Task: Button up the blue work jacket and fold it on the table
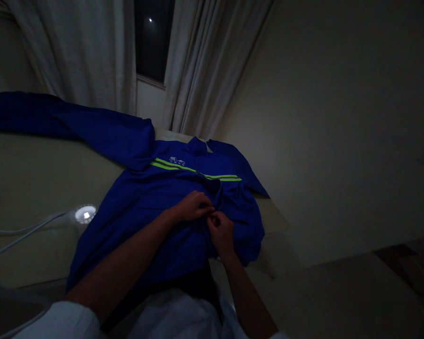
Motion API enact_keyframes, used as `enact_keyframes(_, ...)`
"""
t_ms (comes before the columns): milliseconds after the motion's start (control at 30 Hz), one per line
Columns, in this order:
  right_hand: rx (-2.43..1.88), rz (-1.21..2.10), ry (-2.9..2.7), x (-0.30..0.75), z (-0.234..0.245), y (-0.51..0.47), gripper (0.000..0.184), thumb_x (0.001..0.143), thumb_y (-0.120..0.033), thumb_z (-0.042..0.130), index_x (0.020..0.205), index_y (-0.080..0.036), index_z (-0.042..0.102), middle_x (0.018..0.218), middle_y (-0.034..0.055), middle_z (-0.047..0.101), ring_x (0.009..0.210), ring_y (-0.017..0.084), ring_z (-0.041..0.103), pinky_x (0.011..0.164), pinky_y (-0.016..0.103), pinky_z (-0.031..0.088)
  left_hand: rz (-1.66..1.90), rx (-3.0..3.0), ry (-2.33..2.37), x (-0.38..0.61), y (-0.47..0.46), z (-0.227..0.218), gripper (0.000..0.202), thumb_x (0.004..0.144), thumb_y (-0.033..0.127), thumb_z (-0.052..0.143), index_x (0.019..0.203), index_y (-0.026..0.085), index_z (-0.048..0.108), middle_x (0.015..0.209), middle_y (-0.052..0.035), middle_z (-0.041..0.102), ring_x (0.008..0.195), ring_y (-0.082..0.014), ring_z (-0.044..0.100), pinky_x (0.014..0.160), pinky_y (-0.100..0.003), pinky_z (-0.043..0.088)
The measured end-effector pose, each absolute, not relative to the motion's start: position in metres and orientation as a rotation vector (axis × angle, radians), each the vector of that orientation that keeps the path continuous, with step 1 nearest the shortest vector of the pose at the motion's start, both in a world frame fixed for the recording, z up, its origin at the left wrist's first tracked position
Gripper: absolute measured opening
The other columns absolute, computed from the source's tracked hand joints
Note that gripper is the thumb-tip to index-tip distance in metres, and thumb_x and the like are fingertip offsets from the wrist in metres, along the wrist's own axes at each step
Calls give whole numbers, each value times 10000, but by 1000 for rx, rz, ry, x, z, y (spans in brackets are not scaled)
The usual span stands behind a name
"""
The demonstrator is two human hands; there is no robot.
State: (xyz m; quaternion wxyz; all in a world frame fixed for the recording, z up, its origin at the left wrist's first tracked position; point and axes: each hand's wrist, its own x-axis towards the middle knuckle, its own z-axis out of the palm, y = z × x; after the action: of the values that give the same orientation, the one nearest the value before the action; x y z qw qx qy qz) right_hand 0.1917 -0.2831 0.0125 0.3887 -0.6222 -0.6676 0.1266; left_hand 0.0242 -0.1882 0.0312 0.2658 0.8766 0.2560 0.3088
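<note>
Blue jacket [162, 190] on worktop [53, 167], under L hand [195, 206] & R hand [222, 230], both w/ fingertips pinched, apparently on its front edge; edge could slip if loose cloth bunches b/w them in dim light.

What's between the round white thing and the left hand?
In the head view, the blue jacket spreads between the round white thing and the left hand.

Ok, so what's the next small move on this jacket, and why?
With the left hand and right hand curled close together at the front of the blue jacket, I'd probably draw the cloth closed just above them, where it gapes. Any fastener there is too dark to make out.
</note>
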Motion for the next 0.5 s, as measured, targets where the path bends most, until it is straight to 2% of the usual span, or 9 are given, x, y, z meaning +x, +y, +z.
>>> enact_keyframes(100,-1579,380,-1574,190,14,-284,242,897,-421,619,772,-216,589,675,-20,577,625,153,534,633,276,418,895,2247,666,30,-190,32,352,991,449,577,838,182,748,844,-68,760,844,-199,658,820,-296,436)
enact_keyframes(200,-1576,367,-1467,186,17,-287,309,840,-491,690,916,-218,567,800,6,630,719,179,585,662,283,469,875,2010,540,34,-187,28,428,1015,516,518,1032,167,766,972,-74,789,912,-203,699,844,-286,493)
enact_keyframes(267,-1592,338,-1435,186,20,-289,409,779,-443,725,1071,-208,563,948,49,675,821,206,625,724,307,507,823,1909,502,33,-181,25,481,1034,527,464,1193,158,728,1003,-81,794,936,-212,716,857,-301,526)
enact_keyframes(367,-1604,431,-1426,201,31,-291,419,773,-334,612,1168,-193,601,1075,94,716,900,232,672,809,349,533,867,2003,794,24,-173,19,453,1047,455,430,1273,160,688,1097,-122,786,1044,-252,717,953,-371,534)
enact_keyframes(433,-1584,462,-1338,226,41,-293,376,771,-319,545,1106,-189,656,1055,99,739,915,247,689,827,367,539,917,2177,1194,14,-170,15,440,1035,420,444,1326,182,672,1317,-161,719,1247,-306,643,1117,-473,444)
enact_keyframes(500,-1527,401,-1147,263,53,-296,358,744,-337,550,1038,-184,686,1012,99,747,919,260,691,808,367,542,841,2302,1555,7,-169,11,539,1018,483,467,1476,221,578,1555,-171,546,1454,-376,464,1226,-613,265)
